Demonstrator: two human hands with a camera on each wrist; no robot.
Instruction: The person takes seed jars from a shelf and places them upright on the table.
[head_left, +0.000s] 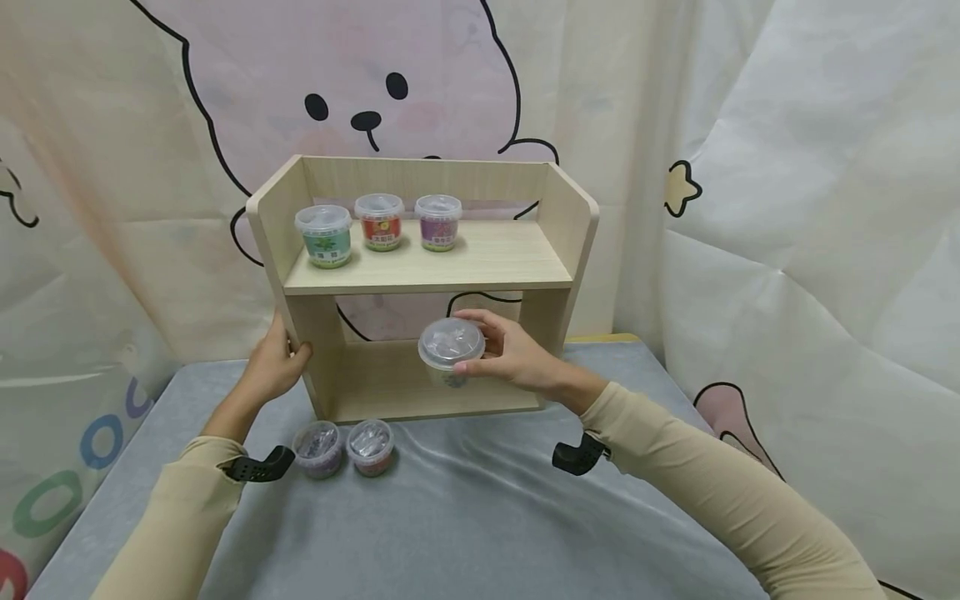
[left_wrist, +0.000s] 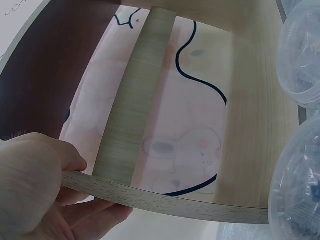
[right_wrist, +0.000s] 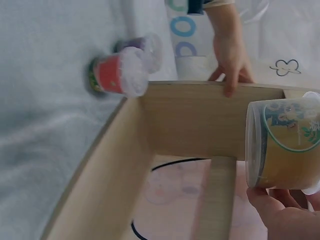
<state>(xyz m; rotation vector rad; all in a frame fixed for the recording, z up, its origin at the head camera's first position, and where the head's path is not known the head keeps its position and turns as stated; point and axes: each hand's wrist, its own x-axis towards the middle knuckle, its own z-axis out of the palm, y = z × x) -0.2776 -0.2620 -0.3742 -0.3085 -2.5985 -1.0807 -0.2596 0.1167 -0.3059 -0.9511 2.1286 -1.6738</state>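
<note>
My right hand (head_left: 512, 354) holds a clear plastic tub (head_left: 451, 343) by its side, in front of the shelf's lower compartment. In the right wrist view this tub (right_wrist: 287, 142) shows yellowish contents and a printed label. With thumb inside and fingers outside, my left hand (head_left: 276, 362) grips the left side panel of the light wooden shelf (head_left: 427, 287). The same hand (left_wrist: 45, 185) pinches the panel's front edge in the left wrist view. On the upper board stand a green-labelled tub (head_left: 327, 239), a red-labelled tub (head_left: 381, 225) and a purple-labelled tub (head_left: 438, 225).
Two more lidded tubs stand on the grey cloth before the shelf's left end: a purple one (head_left: 318, 450) and a red one (head_left: 371, 448). The grey-covered table (head_left: 480, 517) extends toward me. A curtain with printed cartoons (head_left: 615, 125) hangs behind and at both sides.
</note>
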